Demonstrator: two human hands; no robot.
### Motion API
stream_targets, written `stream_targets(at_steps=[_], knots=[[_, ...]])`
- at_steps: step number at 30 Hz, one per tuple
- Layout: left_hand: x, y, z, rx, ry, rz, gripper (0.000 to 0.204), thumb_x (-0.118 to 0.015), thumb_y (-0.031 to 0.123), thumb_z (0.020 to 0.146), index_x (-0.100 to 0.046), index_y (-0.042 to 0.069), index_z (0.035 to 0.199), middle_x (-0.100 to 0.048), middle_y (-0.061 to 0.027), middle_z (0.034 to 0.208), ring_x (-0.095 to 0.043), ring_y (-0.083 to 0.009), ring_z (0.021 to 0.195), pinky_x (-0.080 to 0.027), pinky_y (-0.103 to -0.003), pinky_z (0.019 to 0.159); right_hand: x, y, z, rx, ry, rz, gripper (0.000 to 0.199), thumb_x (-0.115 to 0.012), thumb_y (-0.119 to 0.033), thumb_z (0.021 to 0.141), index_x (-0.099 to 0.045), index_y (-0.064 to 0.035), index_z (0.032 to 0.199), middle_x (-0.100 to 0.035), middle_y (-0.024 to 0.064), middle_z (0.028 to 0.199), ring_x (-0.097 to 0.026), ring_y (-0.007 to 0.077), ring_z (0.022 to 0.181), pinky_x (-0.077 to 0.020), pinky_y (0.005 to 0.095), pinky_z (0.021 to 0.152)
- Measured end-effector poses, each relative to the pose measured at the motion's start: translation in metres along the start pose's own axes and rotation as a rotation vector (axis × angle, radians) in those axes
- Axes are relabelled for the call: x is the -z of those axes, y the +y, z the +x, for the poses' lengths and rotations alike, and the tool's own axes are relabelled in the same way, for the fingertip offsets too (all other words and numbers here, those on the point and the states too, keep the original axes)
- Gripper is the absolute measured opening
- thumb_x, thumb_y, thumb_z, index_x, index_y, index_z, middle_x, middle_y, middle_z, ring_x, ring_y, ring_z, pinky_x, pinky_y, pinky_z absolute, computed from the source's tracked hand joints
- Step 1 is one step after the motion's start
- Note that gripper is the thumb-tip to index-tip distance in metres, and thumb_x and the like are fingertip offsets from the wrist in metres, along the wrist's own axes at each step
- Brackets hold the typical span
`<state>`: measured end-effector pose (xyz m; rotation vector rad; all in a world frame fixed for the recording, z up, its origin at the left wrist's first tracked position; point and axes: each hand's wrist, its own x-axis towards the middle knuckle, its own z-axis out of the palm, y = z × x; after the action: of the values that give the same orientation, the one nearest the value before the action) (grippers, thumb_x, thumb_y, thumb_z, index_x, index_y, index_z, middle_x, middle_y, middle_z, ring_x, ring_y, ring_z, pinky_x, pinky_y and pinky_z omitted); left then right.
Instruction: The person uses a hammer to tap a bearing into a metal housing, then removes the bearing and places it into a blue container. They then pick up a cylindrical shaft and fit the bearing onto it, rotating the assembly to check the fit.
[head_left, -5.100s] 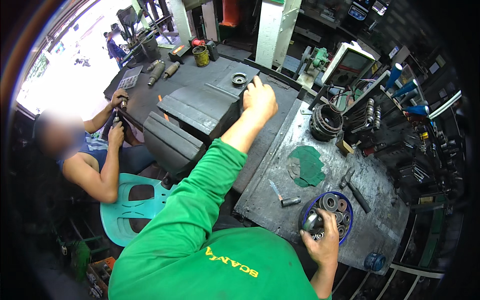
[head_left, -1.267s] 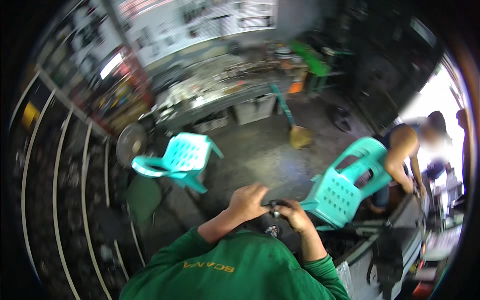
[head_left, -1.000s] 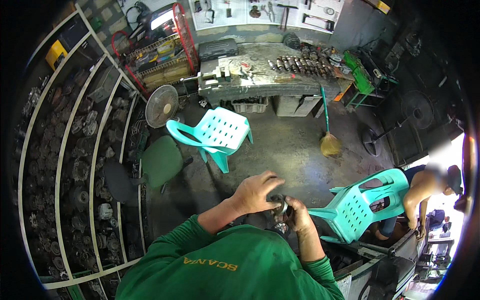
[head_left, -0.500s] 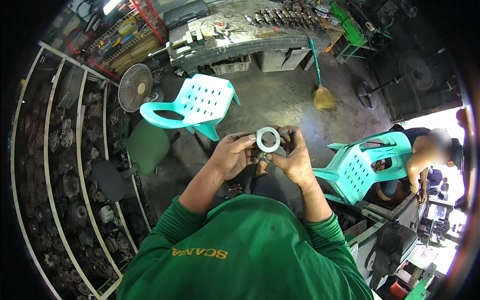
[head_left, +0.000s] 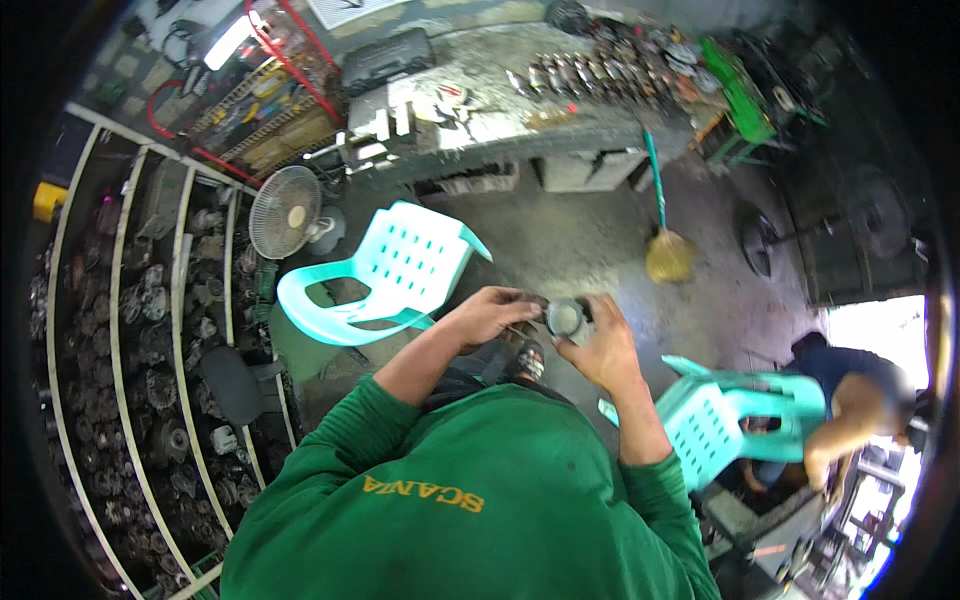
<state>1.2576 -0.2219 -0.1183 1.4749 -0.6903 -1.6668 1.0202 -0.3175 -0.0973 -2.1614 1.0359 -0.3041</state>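
Observation:
A round grey metal ring-shaped part (head_left: 566, 319) is held up in front of my body, its circular end facing up toward me. My right hand (head_left: 606, 346) grips it from the right, thumb below and fingers around the far side. From the left, my left hand (head_left: 503, 312) reaches in with bent fingers, their darkened tips against the part's left edge. Something thin shows under the left fingers, too small to make out. Shadow hides the part's inside.
Turquoise plastic chairs stand ahead left (head_left: 405, 265) and at right (head_left: 705, 425). A person (head_left: 845, 385) bends over beyond the right chair. Shelves of metal parts (head_left: 150, 400) line the left. Ahead are a workbench (head_left: 480, 65), a fan (head_left: 287, 212) and a broom (head_left: 668, 255).
The view has shifted, and the ring part with both hands now sits a little lower and to the right. The part has tilted, so its bright open face shows less plainly.

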Motion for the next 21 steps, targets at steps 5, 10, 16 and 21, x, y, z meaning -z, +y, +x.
stream_targets(at_steps=[5,10,16,21], knots=[[0.087,0.012,0.082,-0.106,0.307,0.446,0.051,-0.078,0.033,0.097,-0.072,-0.003,0.133,-0.078,-0.0119,0.108,-0.073,-0.0193,0.09,-0.059,-0.037,0.085,-0.02,0.083,0.027,-0.191,0.123,-0.033,0.06,-0.09,-0.026,0.072,-0.067,0.0003,0.121,-0.07,0.0215,0.114,-0.071,0.0391,0.107,-0.057,0.0457,0.095],[0.221,0.025,0.186,0.02,0.699,0.127,0.042,-0.081,0.028,0.092,-0.073,0.002,0.125,-0.076,-0.0083,0.095,-0.073,-0.0192,0.079,-0.058,-0.036,0.067,-0.032,0.174,0.017,-0.52,0.11,-0.017,0.063,-0.088,-0.031,0.074,-0.067,0.0049,0.122,-0.072,0.0273,0.119,-0.07,0.0455,0.112,-0.0558,0.049,0.1],[0.367,0.013,0.351,-0.003,0.864,-0.065,0.045,-0.084,0.027,0.09,-0.07,0.003,0.126,-0.076,-0.0101,0.102,-0.076,-0.0253,0.08,-0.061,-0.039,0.071,-0.01,0.212,0.016,-0.84,0.07,0.092,0.043,-0.087,-0.024,0.071,-0.072,0.0042,0.1,-0.073,0.0156,0.092,-0.07,0.0289,0.087,-0.0563,0.0424,0.084],[0.434,0.0,0.444,0.051,1.222,0.412,0.08,-0.093,0.038,0.078,-0.062,0.0,0.142,-0.077,-0.0188,0.119,-0.076,-0.0335,0.106,-0.06,-0.041,0.095,0.017,0.186,0.059,-1.123,-0.01,0.125,0.03,-0.086,-0.018,0.07,-0.071,0.0005,0.087,-0.069,0.0058,0.08,-0.064,0.0209,0.075,-0.0536,0.0395,0.074]])
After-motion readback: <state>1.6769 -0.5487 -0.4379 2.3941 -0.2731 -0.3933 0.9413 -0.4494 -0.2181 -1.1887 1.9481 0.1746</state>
